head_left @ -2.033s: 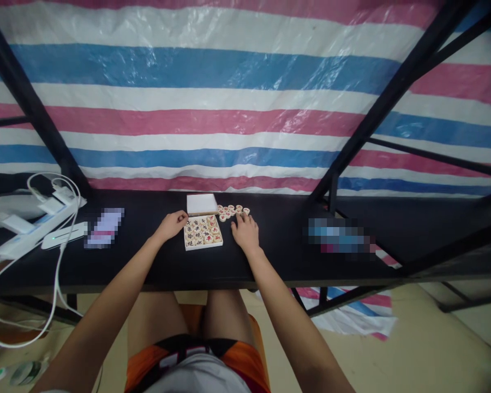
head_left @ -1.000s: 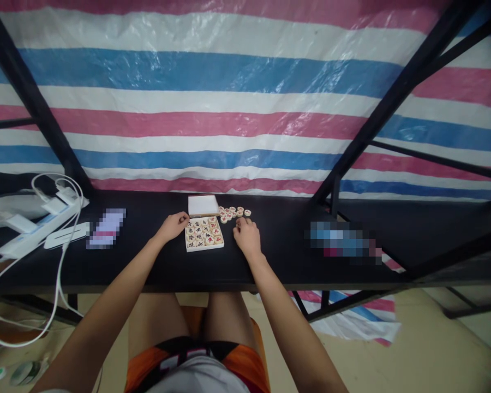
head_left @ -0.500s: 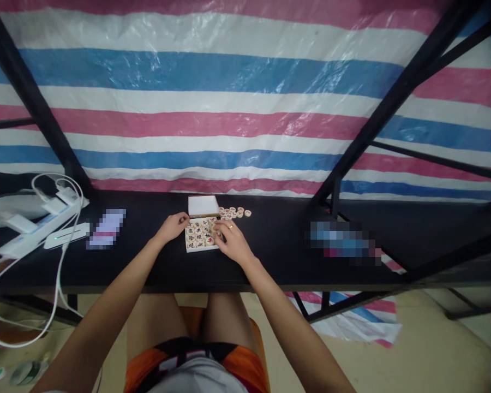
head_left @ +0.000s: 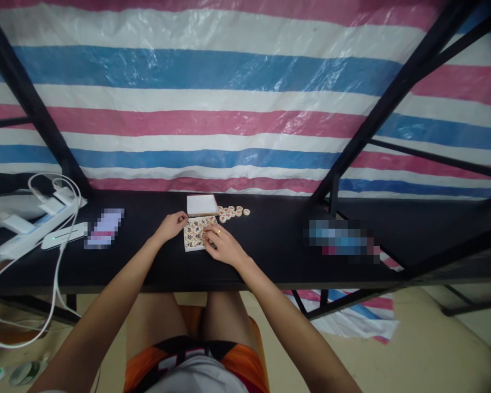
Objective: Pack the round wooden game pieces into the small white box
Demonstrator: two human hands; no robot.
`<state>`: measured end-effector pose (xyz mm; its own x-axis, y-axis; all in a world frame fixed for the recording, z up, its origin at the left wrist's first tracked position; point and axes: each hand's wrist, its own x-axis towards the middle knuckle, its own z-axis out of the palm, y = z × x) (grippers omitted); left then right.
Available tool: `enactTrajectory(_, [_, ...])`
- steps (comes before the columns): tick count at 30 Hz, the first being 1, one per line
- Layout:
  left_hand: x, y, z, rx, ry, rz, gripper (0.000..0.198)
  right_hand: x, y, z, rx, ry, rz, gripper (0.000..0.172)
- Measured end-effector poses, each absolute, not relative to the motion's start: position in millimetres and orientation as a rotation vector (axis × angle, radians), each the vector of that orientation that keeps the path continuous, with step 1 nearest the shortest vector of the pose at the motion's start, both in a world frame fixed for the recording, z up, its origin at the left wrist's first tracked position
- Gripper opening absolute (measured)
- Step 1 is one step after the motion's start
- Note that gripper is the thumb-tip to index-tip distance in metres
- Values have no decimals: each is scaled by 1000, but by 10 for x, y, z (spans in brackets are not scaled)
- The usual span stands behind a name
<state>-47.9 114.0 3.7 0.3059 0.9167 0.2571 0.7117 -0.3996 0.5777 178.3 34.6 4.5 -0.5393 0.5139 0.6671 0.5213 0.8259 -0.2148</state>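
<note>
A small wooden tray [head_left: 187, 244] filled with round chess pieces lies on the black table [head_left: 270, 245]. My left hand [head_left: 172, 225] rests curled against the tray's upper left corner, steadying it. My right hand [head_left: 223, 244] lies over the tray's right side, with a ring on one finger. Its fingers are bent down onto the pieces; whether they pinch one is hidden. A row of loose chess pieces [head_left: 232, 212] sits just behind, to the right of a white box lid [head_left: 202, 204].
White power strips and cables [head_left: 36, 218] crowd the table's left end. Blurred patches lie left [head_left: 104, 227] and right [head_left: 339, 237] of the tray. Black frame bars [head_left: 376, 114] rise in front of a striped tarp. My knees are under the table edge.
My right hand drew back from the loose pieces at the right and moved left over the tray, now covering its right half. My left hand stayed at the tray's corner.
</note>
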Motion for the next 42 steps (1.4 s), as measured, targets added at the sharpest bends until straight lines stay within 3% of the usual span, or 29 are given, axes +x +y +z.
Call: enactTrajectory(42, [-477,1148,30,2213,1460,819,24,1742,247,116,-652,-2417,-72,18])
